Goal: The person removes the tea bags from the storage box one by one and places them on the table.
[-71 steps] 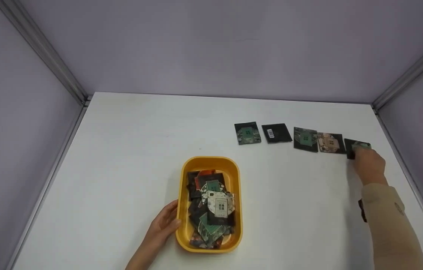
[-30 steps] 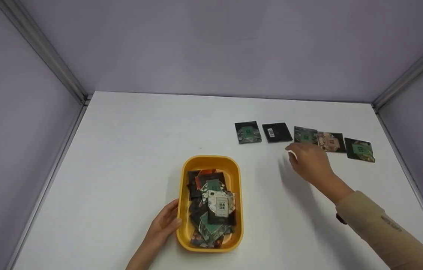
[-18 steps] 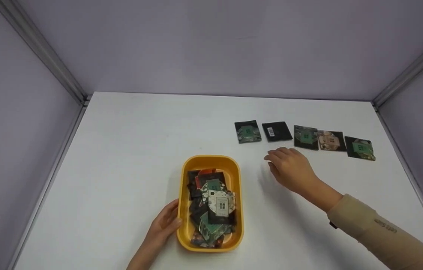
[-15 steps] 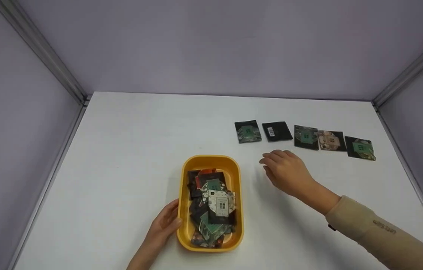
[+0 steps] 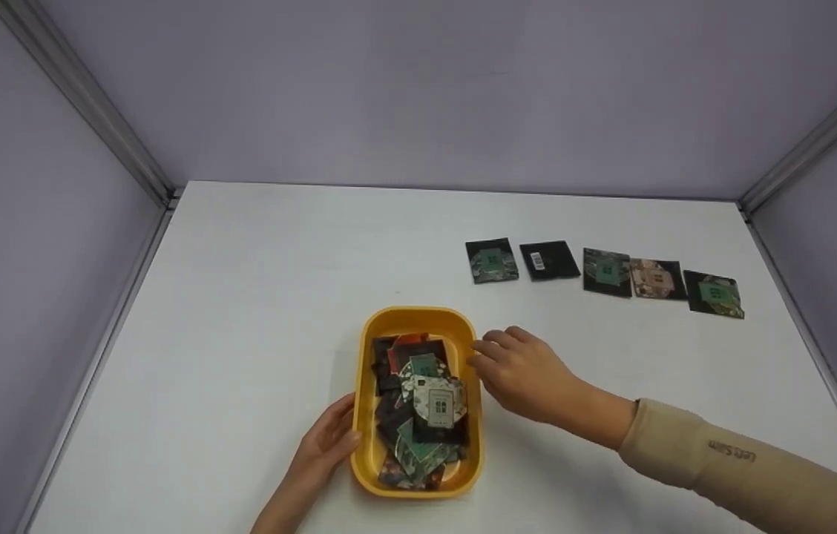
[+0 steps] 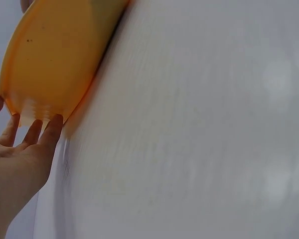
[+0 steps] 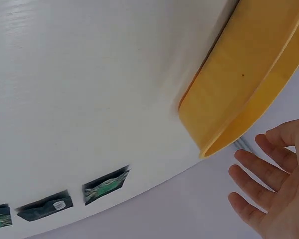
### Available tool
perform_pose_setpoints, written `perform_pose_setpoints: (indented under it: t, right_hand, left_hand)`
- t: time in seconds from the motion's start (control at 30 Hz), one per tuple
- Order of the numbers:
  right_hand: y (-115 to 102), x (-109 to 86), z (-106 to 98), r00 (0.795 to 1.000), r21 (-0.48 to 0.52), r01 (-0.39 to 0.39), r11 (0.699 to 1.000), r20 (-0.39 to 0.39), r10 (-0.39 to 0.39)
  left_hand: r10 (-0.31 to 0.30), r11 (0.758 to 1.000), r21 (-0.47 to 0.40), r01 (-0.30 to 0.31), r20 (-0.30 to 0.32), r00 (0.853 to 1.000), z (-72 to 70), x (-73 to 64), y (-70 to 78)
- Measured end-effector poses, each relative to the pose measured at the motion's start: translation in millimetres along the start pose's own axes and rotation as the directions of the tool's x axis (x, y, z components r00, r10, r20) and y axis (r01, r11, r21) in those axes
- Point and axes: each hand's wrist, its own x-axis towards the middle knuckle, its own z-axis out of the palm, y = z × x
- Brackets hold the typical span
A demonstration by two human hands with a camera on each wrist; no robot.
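Note:
On the left of a yellow plastic bin (image 5: pixel 416 312), my left hand (image 5: pixel 323 443) holds its side wall. The left wrist view shows its fingertips (image 6: pixel 54 122) against the outer wall. Inside the bin lies a loose heap of small flat square packets (image 5: pixel 439 407), dark with green, white and orange printed labels; a white-patterned one is on top. My right hand (image 5: pixel 522 374) hovers at the bin's right rim, holding nothing. Its fingers (image 7: pixel 261 168) are spread and loosely bent in the right wrist view.
Several similar packets lie in a row at the back right, from a green-labelled one (image 5: pixel 492 260) past a barcode-up one (image 5: pixel 550 260) to another green one (image 5: pixel 714 294). Pale panels (image 5: pixel 418 89) enclose the white table (image 5: pixel 263 282).
My right hand has let go of the rightmost packet in the row and travelled left and nearer, to the bin's right rim. The left hand and bin have stayed put.

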Motion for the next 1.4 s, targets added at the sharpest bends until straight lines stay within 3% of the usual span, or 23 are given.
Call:
perform_pose_setpoints:
  t: [0.27, 0.4, 0.53, 0.6, 0.67, 0.87, 0.97, 1.07, 1.3, 1.4]
  right_hand:
    - [-28.3, 13.4, -3.8, 0.982, -0.088, 0.114, 0.990, 0.164, -0.098]
    - [-41.1, 19.0, -0.5, 0.961, -0.167, 0.178, 0.970, 0.241, -0.135]
    - [-55.3, 25.6, 3.2, 0.928, -0.245, 0.252, 0.936, 0.335, -0.162]
    - [-63.3, 30.1, 3.6, 0.902, -0.271, 0.283, 0.920, 0.400, -0.159]
    - [-71.2, 35.3, 3.4, 0.863, -0.296, 0.317, 0.901, 0.485, -0.144]
    - [-91.1, 49.1, 4.6, 0.704, -0.374, 0.385, 0.844, 0.711, -0.006]
    - [-97.3, 53.6, 8.4, 0.663, -0.412, 0.391, 0.823, 0.747, 0.059]
    - [-100.6, 56.7, 12.8, 0.651, -0.436, 0.391, 0.811, 0.754, 0.092]
    - [-101.3, 61.8, 22.2, 0.624, -0.419, 0.376, 0.827, 0.774, 0.109]
    - [-102.8, 62.7, 25.6, 0.622, -0.425, 0.366, 0.828, 0.773, 0.122]
  left_hand:
    - [-0.012, 1.000, 0.027, 0.012, -0.015, 1.000, 0.8, 0.3, 1.3]
    - [0.002, 1.000, 0.003, -0.002, 0.000, 1.000, 0.5, -0.6, 0.4]
    - [0.007, 1.000, -0.029, -0.007, 0.017, 1.000, -0.2, -1.3, -0.2]
    - [-0.006, 0.999, -0.032, 0.007, 0.013, 1.000, -0.5, -1.4, 0.3]
    - [-0.022, 1.000, -0.023, 0.022, 0.001, 1.000, -0.4, -1.2, 0.9]
    - [-0.039, 0.999, -0.009, 0.038, -0.005, 0.999, 1.1, -0.3, 1.0]
    - [-0.039, 0.999, -0.002, 0.039, -0.008, 0.999, 1.5, 0.3, 0.3]
    - [-0.042, 0.999, -0.001, 0.042, -0.010, 0.999, 1.4, 0.4, 0.2]
    - [-0.023, 1.000, 0.006, 0.023, -0.008, 1.000, 0.3, 0.3, 0.0]
    - [-0.015, 1.000, 0.004, 0.015, -0.007, 1.000, 0.5, 0.4, 0.2]
